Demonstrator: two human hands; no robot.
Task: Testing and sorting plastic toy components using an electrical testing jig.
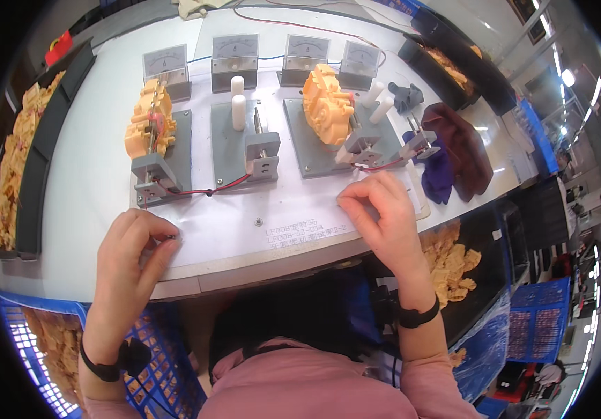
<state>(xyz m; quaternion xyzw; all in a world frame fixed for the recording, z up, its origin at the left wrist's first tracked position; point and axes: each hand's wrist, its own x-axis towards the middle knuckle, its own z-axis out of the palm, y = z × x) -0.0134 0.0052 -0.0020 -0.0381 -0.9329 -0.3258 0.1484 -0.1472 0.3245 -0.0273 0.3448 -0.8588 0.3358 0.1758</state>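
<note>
My left hand [129,251] is at the table's front left, thumb and forefinger pinched on something small and dark that I cannot make out. Beyond it, a yellow-orange plastic gear housing [150,126] sits on the left grey test fixture [183,133]. My right hand [384,220] is closed in a pinch over the front right of the white sheet; whatever it holds is hidden. Another yellow-orange gear housing [325,108] stands on the right grey fixture [297,146]. Between them, the middle fixture [227,157] bears two white pegs and no housing.
Several dial meters [235,52] line the back. Red and black wires [210,192] join the fixtures. A screw-like metal piece [258,221] stands in front. Black bins of yellow parts [18,167] flank the table; a dark red cloth [457,150] lies right. Blue crates [42,307] stand below.
</note>
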